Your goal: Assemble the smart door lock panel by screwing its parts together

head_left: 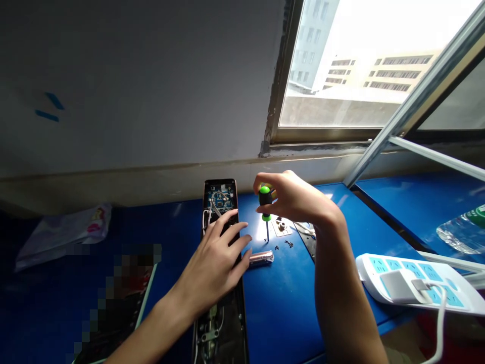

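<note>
A long black opened device (222, 202) lies lengthwise on the blue table (288, 303), its blue circuit board and white wires bare at the far end. My left hand (215, 263) rests flat on its middle, fingers spread. My right hand (291, 197) pinches a short black-and-green screwdriver (265, 207) upright, with its tip just above the table beside the device. A small silvery cylindrical part (261, 259) lies near my left fingertips. Several tiny dark screws (284, 245) and a small pale plate (282, 226) lie right of the screwdriver.
A white power strip (413, 280) with a plug and cable sits at the right. A plastic water bottle (460, 232) lies at the far right. A crumpled plastic bag (64, 230) lies at the back left. A wall and an open window frame (397, 136) stand behind the table.
</note>
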`<control>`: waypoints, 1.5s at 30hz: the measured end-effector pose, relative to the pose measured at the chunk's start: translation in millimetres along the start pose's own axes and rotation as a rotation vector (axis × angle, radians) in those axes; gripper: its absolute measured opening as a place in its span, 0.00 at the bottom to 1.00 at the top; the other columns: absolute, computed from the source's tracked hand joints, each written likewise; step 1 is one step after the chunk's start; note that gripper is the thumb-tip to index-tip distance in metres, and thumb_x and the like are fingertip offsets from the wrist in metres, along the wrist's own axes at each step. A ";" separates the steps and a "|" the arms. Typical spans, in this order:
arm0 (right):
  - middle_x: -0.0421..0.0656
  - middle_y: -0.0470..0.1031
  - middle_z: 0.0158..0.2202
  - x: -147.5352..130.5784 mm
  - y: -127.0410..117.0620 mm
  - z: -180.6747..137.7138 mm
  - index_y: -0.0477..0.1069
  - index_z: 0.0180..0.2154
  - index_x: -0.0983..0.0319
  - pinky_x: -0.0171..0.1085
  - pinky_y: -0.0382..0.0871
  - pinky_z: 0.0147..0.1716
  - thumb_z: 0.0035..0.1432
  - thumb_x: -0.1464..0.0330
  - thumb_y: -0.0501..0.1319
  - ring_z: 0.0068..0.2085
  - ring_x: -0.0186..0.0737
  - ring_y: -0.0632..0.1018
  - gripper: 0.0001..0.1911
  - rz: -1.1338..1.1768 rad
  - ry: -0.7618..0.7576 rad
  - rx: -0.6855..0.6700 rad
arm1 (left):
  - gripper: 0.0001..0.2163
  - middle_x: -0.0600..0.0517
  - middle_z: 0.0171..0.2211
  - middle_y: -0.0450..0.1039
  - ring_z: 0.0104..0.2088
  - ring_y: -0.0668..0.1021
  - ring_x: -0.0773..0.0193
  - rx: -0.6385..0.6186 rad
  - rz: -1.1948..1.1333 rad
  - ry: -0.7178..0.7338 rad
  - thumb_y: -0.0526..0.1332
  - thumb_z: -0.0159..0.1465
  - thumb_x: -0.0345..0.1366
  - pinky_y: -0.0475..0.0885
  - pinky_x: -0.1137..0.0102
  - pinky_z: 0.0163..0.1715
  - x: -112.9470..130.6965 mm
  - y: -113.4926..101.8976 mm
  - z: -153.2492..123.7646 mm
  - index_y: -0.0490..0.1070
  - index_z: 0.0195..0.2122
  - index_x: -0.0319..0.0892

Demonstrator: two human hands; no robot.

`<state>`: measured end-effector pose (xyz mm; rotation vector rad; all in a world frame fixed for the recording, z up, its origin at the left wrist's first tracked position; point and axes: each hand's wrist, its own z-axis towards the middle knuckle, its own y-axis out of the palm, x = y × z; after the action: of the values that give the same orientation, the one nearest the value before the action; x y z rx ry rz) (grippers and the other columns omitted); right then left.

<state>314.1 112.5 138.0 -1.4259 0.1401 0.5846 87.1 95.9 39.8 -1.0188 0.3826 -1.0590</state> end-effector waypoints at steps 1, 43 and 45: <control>0.38 0.76 0.31 0.6 0.7 0.8 0.78 0.43 0.58 0.32 0.60 0.27 0.54 0.72 0.76 0.29 0.33 0.72 0.15 -0.003 -0.004 0.003 | 0.11 0.39 0.57 0.80 0.69 0.69 0.36 0.006 -0.012 0.006 0.60 0.74 0.34 0.76 0.37 0.61 -1.1 -1.0 -0.5 0.82 0.50 0.39; 0.41 0.80 0.39 -61.5 -11.0 -21.7 0.76 0.46 0.46 0.53 0.88 0.42 0.56 0.62 0.76 0.43 0.54 0.86 0.17 0.471 -0.255 0.471 | 0.02 0.49 0.37 0.85 0.49 0.84 0.54 0.460 -0.508 -0.365 0.70 0.66 0.31 0.82 0.62 0.48 -13.4 -2.7 -43.1 0.82 0.38 0.44; 0.42 0.80 0.39 -60.9 -11.3 -21.9 0.76 0.47 0.46 0.55 0.88 0.43 0.56 0.60 0.76 0.44 0.56 0.86 0.18 0.466 -0.238 0.484 | 0.01 0.48 0.41 0.86 0.48 0.86 0.56 0.464 -0.557 -0.427 0.70 0.66 0.31 0.83 0.64 0.46 -13.1 -3.5 -43.6 0.82 0.37 0.44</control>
<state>272.9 73.1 170.7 -0.8435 0.4020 1.0204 48.6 84.8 17.9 -0.9111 -0.5064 -1.3010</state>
